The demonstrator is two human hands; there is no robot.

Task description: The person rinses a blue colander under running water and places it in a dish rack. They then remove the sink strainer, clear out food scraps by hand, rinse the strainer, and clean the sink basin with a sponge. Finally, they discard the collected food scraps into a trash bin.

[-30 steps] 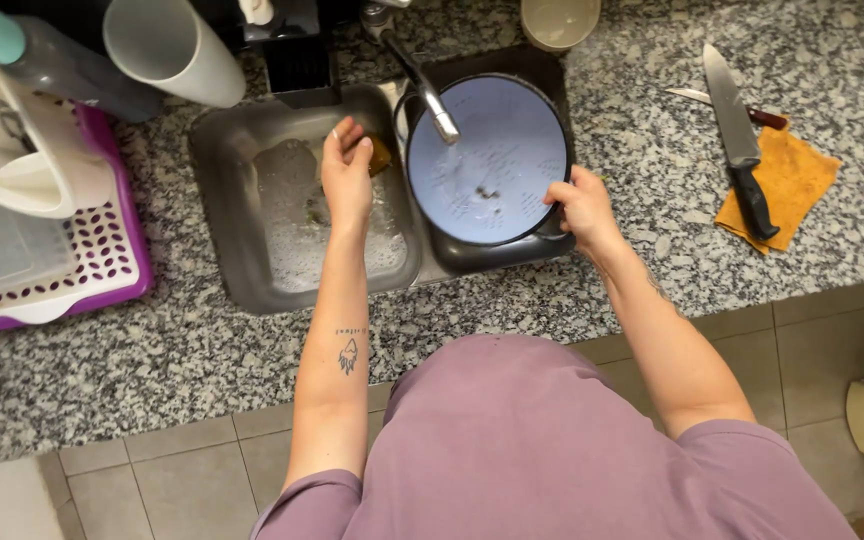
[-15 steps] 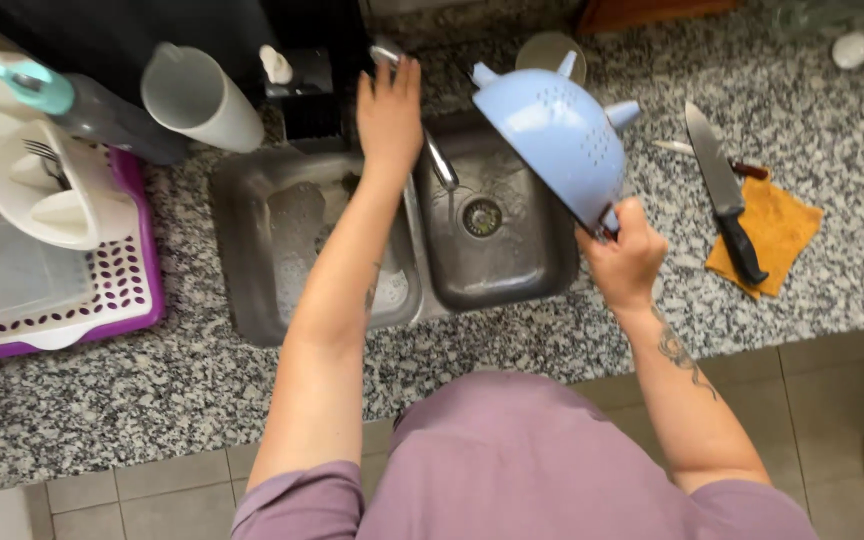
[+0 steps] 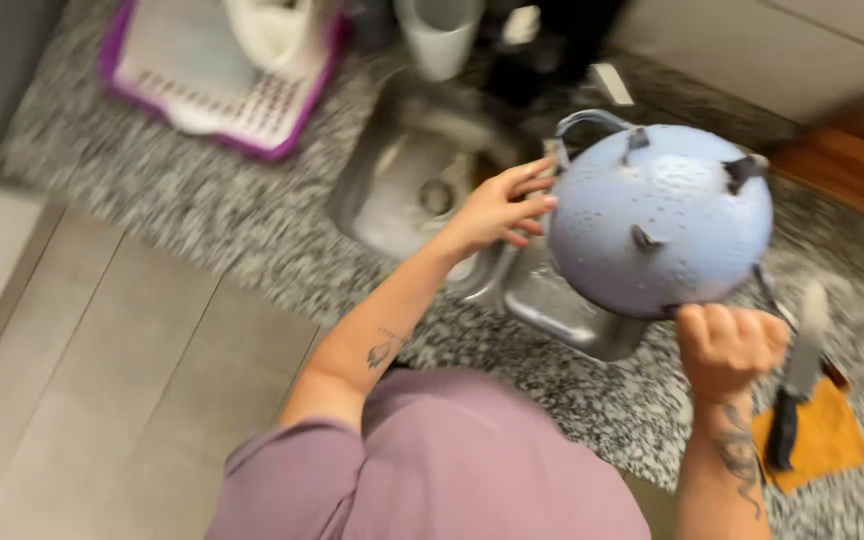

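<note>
Right hand (image 3: 730,350) clenched on the lower rim of a pale blue colander (image 3: 660,218) — right of centre, held up over the double sink (image 3: 422,190), domed underside toward the camera, little feet and one loop handle visible. Inside of the colander not in view, so contents can't be told. Left hand (image 3: 497,208) released, fingers spread, tips just at the colander's left edge; actual contact unclear through the blur. Left sink basin looks bare down to the drain. Upper left: purple drying rack (image 3: 214,85) holding a white item. Top centre: white cup (image 3: 439,35), upright on the granite counter (image 3: 152,210). Lower right — black-handled knife (image 3: 792,390) lying on an orange cloth (image 3: 824,440).
</note>
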